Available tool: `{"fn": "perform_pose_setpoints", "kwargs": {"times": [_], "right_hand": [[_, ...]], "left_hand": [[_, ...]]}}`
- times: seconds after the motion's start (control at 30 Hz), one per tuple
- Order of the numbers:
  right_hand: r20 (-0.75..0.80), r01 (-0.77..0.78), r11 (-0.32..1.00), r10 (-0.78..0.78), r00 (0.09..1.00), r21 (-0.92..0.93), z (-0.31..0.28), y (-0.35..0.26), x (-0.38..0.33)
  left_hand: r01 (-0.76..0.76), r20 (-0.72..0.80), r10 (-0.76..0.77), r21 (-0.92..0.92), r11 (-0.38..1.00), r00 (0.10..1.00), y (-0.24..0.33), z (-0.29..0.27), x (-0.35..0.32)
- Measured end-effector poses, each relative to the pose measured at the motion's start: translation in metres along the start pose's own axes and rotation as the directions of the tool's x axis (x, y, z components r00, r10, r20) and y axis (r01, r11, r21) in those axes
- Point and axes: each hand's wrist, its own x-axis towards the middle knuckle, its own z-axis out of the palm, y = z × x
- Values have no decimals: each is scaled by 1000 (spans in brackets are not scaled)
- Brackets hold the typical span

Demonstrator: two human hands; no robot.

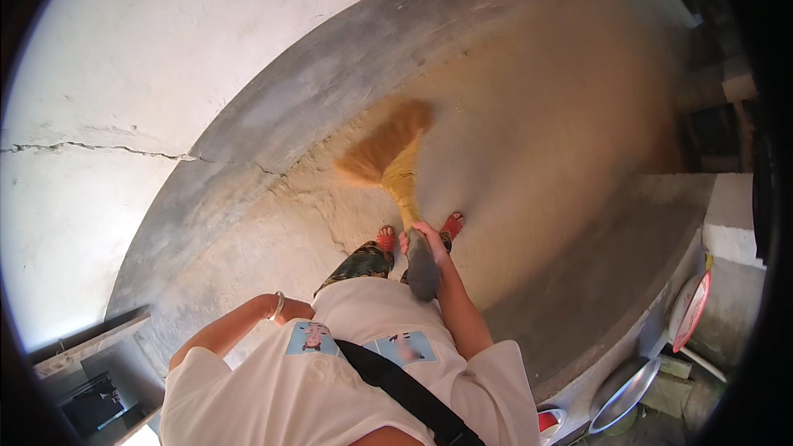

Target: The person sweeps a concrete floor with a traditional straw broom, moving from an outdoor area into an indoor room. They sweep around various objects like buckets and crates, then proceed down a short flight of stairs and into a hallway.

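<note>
A broom (402, 183) with a brown bristle head, yellow bound neck and thick dark grey handle points away from me over the floor. My right hand (426, 241) is wrapped round it where the neck meets the handle. The handle's end comes back close to my white shirt. The bristles are slightly blurred, beside the foot of the wall. My left arm is bent at my side, with a pale bracelet (277, 306) on the wrist. Part of my left hand (296, 309) shows against the shirt at my waist; its fingers are hidden.
A white wall (149, 49) with a crack and a grey lower band (239, 140) runs along the left. My feet in red sandals (386, 239) stand on the worn concrete floor (529, 182). At the lower right are a metal basin (625, 396) and a red-rimmed basin (692, 310).
</note>
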Motion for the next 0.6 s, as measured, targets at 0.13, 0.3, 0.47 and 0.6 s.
{"fn": "perform_pose_setpoints", "kwargs": {"times": [0.13,0.3,0.47,0.6], "right_hand": [[-51,-109,989,114,992,100,11,-24,-35],[-111,-96,985,81,991,-144,-13,-69,-11],[-284,-156,943,70,956,-293,-61,-142,-31],[-447,-58,859,-207,870,-509,-143,-196,-60]], "left_hand": [[46,85,-55,99,994,995,12,-5,21],[54,36,-55,37,998,998,23,-14,45],[13,28,-14,49,999,999,64,-40,51],[83,69,-88,83,993,994,51,-29,58]]}}
